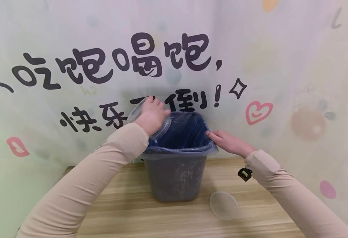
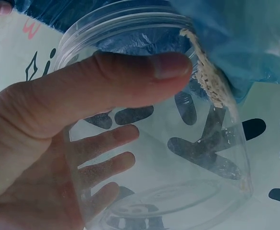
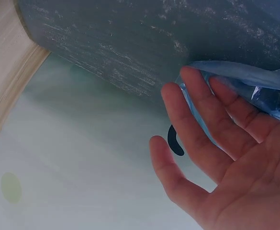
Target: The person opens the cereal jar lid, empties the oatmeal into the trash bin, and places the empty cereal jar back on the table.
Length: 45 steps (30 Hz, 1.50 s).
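My left hand [image 1: 153, 115] holds a clear plastic jar [image 1: 161, 131], tilted with its mouth at the left rim of the trash bin [image 1: 176, 177]. In the left wrist view, the thumb lies across the near side of the jar [image 2: 154, 191] and fingers show through its far wall. A beige crumbly clump [image 2: 209, 84] clings inside near the mouth. The grey bin has a blue liner bag [image 1: 188, 132] folded over its rim. At the right rim, my right hand [image 1: 228, 142] grips the edge. Its fingers [image 3: 197, 134] lie outside, below the bag's fold; the thumb is hidden in the right wrist view.
A round translucent lid [image 1: 224, 205] lies on the wooden table [image 1: 123, 211], right of the bin. Close behind stands a pale wall covering [image 1: 281, 66] with black lettering and coloured shapes. A small black device [image 1: 245, 174] hangs at the right sleeve.
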Tool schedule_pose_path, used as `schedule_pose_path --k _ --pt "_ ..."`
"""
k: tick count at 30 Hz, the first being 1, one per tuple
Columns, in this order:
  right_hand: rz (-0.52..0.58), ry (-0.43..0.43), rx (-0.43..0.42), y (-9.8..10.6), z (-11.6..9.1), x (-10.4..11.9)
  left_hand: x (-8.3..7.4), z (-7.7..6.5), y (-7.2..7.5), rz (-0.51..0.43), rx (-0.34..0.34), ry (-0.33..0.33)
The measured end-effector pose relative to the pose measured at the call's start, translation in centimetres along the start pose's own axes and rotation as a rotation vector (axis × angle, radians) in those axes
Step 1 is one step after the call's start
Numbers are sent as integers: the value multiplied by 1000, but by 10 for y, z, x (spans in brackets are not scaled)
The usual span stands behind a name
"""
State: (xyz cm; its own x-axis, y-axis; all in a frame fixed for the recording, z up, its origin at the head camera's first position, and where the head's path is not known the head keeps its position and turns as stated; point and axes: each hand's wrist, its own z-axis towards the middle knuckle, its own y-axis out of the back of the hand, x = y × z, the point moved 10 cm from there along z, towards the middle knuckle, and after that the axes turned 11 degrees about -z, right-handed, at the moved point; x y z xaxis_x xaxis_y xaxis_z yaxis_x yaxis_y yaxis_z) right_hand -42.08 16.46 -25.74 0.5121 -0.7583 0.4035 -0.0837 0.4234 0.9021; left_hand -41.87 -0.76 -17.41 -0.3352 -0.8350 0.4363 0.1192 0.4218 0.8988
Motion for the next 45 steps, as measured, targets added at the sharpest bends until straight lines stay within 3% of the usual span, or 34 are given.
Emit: schedule_pose_path --k 10,15,23,27,34,45 --pt "10 7 2 -1 0 -1 0 -2 1 -19 -11 12" --pt "0 0 -2 -2 1 2 9 -7 3 -95 -94 21" --pt "21 8 -4 -5 1 2 28 -25 10 -129 -212 -31" --pt "13 3 -17 -3 0 1 26 -29 13 -86 -261 -59" --pt "3 -8 -4 -3 0 1 10 -27 8 71 -296 -85" --pt "28 -1 2 -5 0 0 -4 -23 5 191 -301 -84"
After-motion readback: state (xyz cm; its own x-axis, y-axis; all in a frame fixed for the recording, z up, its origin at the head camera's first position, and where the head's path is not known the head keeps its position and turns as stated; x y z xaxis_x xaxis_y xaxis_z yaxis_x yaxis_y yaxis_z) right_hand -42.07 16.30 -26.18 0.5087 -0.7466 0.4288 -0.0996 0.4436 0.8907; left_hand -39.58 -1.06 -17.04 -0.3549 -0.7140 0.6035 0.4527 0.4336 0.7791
